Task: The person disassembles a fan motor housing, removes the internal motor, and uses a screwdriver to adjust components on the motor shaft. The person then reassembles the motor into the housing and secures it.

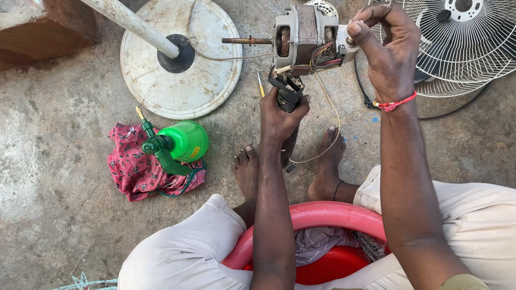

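While the right hand grips the fan motor at 12 o'clock, the left hand, closed on black-handled pliers, works its underside wiring; next, judged, a steady pull.

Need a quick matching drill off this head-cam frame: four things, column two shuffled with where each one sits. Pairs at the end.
Things:
1. fan motor
2. green spray bottle
3. wire fan guard
4. round fan base

Places:
A. on the floor at the far right
B. on a pink cloth
C. held up between the left hand and the right hand
D. on the floor with a white pole rising from its middle

Pairs: 1-C, 2-B, 3-A, 4-D
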